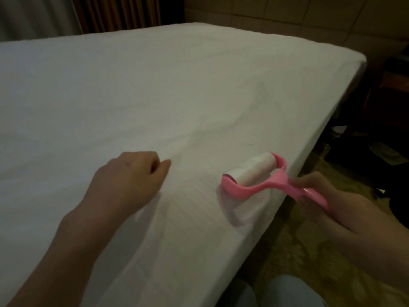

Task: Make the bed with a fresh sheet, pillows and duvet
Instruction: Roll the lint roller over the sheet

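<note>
A patterned carpet lies beside the bed. Brown curtains hang at the far end, next to a tan panelled wall.

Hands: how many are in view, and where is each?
2. The left hand rests on the white sheet; the right hand grips the pink lint roller at the bed's right edge.

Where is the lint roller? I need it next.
In the head view, the lint roller rests on the sheet near the bed's right edge, held by the right hand.
</note>
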`<act>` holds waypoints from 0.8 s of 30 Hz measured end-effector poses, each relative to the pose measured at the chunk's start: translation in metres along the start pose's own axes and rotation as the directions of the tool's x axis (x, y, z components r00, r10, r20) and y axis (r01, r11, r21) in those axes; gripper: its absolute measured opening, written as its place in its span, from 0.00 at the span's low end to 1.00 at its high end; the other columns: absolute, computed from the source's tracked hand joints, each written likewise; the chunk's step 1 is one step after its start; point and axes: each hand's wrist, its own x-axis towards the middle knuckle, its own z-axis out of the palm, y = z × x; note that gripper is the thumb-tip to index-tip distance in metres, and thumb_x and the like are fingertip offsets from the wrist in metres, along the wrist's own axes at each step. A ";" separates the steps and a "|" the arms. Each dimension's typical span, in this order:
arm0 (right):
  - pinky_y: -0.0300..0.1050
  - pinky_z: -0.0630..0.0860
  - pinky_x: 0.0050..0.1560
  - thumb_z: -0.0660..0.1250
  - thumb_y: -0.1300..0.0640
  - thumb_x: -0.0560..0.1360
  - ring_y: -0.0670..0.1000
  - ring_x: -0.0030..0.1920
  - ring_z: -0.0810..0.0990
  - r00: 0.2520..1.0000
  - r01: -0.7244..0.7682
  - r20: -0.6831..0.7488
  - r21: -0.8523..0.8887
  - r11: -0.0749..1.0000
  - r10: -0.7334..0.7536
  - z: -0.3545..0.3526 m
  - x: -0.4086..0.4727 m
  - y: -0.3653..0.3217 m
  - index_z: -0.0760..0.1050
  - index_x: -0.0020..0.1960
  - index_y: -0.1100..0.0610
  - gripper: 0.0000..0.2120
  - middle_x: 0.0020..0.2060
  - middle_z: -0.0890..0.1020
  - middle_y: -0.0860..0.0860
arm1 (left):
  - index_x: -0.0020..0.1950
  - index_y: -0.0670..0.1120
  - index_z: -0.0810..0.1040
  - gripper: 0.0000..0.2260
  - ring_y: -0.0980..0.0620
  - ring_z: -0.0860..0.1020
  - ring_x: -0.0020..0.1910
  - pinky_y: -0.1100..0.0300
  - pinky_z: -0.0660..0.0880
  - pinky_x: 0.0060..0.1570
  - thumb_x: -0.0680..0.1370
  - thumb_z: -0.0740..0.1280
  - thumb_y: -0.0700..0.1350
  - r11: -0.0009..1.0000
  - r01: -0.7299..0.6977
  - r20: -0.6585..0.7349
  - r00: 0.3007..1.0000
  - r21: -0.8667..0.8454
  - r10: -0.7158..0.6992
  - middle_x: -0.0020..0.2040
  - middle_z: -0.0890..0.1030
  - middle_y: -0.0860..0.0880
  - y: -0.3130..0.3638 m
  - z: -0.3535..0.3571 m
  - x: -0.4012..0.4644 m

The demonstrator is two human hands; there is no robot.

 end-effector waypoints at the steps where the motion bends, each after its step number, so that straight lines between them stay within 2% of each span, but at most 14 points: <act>1: 0.37 0.69 0.24 0.47 0.37 0.74 0.45 0.26 0.76 1.000 -0.005 -0.018 -0.001 1.000 0.005 0.002 0.008 -0.002 0.70 0.58 0.41 0.20 0.24 0.74 0.44 | 0.38 0.49 0.75 0.19 0.50 0.76 0.37 0.57 0.72 0.38 0.80 0.55 0.58 1.000 -0.018 -0.001 1.000 0.018 0.018 0.37 0.78 0.50 0.009 -0.001 0.007; 3: 0.35 0.67 0.23 0.50 0.40 0.76 0.42 0.26 0.75 0.998 0.013 -0.054 0.003 1.000 -0.013 0.012 0.037 -0.007 0.66 0.56 0.39 0.12 0.24 0.73 0.46 | 0.40 0.47 0.75 0.19 0.47 0.77 0.40 0.55 0.75 0.43 0.81 0.54 0.58 0.998 -0.040 -0.024 0.999 0.038 0.041 0.40 0.78 0.49 0.025 -0.002 0.024; 5: 0.35 0.67 0.29 0.53 0.47 0.81 0.43 0.30 0.77 0.997 0.035 -0.071 -0.049 0.998 -0.038 0.024 0.074 -0.017 0.63 0.61 0.42 0.10 0.32 0.78 0.47 | 0.41 0.46 0.75 0.19 0.44 0.77 0.42 0.55 0.72 0.43 0.81 0.54 0.56 0.999 -0.050 -0.087 0.995 0.010 0.051 0.41 0.77 0.47 0.040 0.000 0.041; 7: 0.47 0.74 0.41 0.54 0.49 0.81 0.57 0.43 0.81 0.993 0.071 -0.083 -0.096 0.993 -0.079 0.038 0.118 -0.023 0.58 0.66 0.44 0.14 0.44 0.81 0.55 | 0.42 0.46 0.76 0.17 0.42 0.76 0.43 0.54 0.70 0.41 0.81 0.54 0.54 0.998 -0.045 -0.142 0.989 -0.051 0.037 0.42 0.77 0.46 0.051 0.008 0.051; 9: 0.51 0.74 0.45 0.54 0.50 0.81 0.63 0.46 0.79 0.989 0.083 -0.117 -0.077 0.994 -0.092 0.047 0.165 -0.031 0.57 0.67 0.47 0.15 0.48 0.81 0.59 | 0.44 0.47 0.77 0.16 0.43 0.75 0.43 0.55 0.70 0.42 0.81 0.54 0.54 0.995 -0.039 -0.144 0.989 -0.093 0.025 0.43 0.77 0.46 0.057 0.024 0.056; 13: 0.50 0.69 0.42 0.54 0.54 0.81 0.64 0.46 0.76 0.991 0.086 -0.100 -0.067 0.994 -0.092 0.056 0.238 -0.056 0.61 0.65 0.54 0.13 0.45 0.76 0.61 | 0.42 0.49 0.72 0.13 0.45 0.76 0.45 0.56 0.68 0.41 0.81 0.54 0.53 0.999 -0.013 -0.011 1.000 -0.033 0.013 0.45 0.77 0.46 0.044 0.052 0.064; 16: 0.51 0.69 0.40 0.54 0.55 0.81 0.62 0.41 0.74 0.987 0.112 -0.106 -0.058 0.992 -0.118 0.059 0.254 -0.057 0.61 0.64 0.55 0.12 0.41 0.73 0.58 | 0.40 0.47 0.74 0.16 0.46 0.76 0.44 0.57 0.68 0.40 0.81 0.55 0.54 0.998 0.013 -0.020 1.000 -0.054 -0.014 0.43 0.76 0.47 0.033 0.052 0.067; 20: 0.54 0.77 0.40 0.55 0.52 0.81 0.59 0.36 0.77 0.980 0.147 -0.132 -0.037 0.988 -0.150 0.053 0.223 -0.028 0.60 0.64 0.49 0.12 0.40 0.78 0.57 | 0.38 0.47 0.73 0.18 0.47 0.76 0.42 0.57 0.68 0.38 0.81 0.54 0.55 0.999 0.000 0.001 1.000 -0.053 0.000 0.40 0.76 0.48 0.031 0.052 0.067; 22: 0.50 0.76 0.37 0.55 0.51 0.82 0.53 0.32 0.75 0.977 0.165 -0.129 -0.055 0.985 -0.171 0.044 0.191 -0.011 0.57 0.64 0.44 0.12 0.36 0.78 0.53 | 0.37 0.47 0.71 0.18 0.48 0.76 0.42 0.58 0.67 0.38 0.81 0.53 0.56 1.000 -0.007 0.016 1.000 -0.028 0.008 0.39 0.75 0.50 0.033 0.052 0.067; 24: 0.44 0.70 0.34 0.56 0.50 0.82 0.46 0.29 0.72 0.975 0.175 -0.118 -0.093 0.980 -0.186 0.031 0.150 0.004 0.59 0.62 0.43 0.11 0.33 0.75 0.45 | 0.37 0.48 0.71 0.19 0.47 0.76 0.44 0.57 0.67 0.38 0.81 0.52 0.57 1.000 0.002 0.017 1.000 -0.008 -0.002 0.39 0.74 0.51 0.034 0.053 0.068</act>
